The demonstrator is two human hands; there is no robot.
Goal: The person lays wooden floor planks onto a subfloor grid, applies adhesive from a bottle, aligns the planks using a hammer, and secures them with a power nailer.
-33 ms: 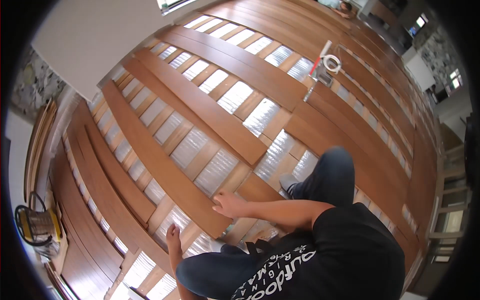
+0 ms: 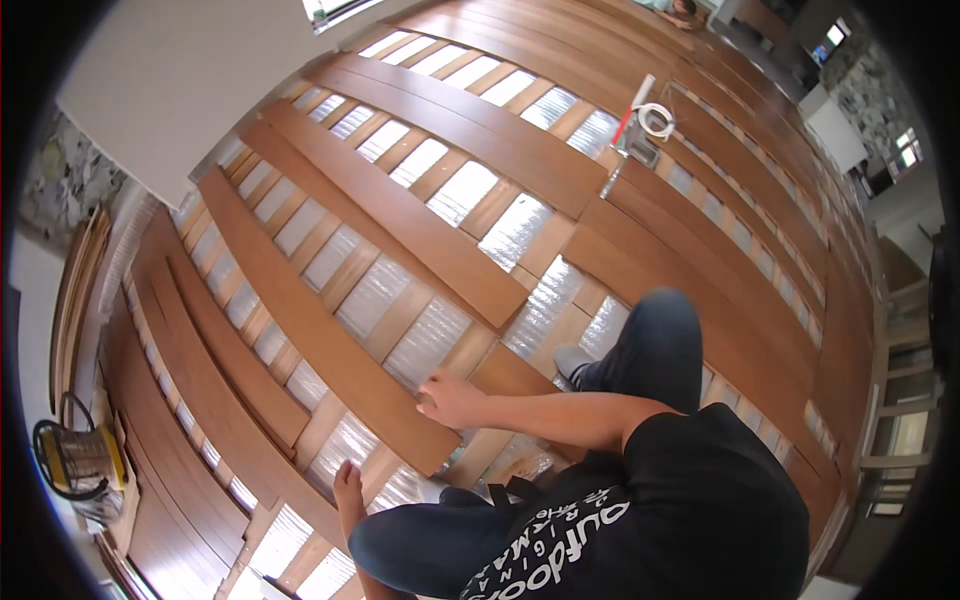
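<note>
Brown planks, silvery sheeting and bent knees surround both hands.

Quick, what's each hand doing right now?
Left hand: looks empty; can't tell if open or closed.
Right hand: curled by the plank's edge; can't tell if it's gripping.

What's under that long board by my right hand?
Pale battens and shiny silvery sheeting show along both sides of the board; whatever lies directly beneath it is covered and can't be seen.
</note>
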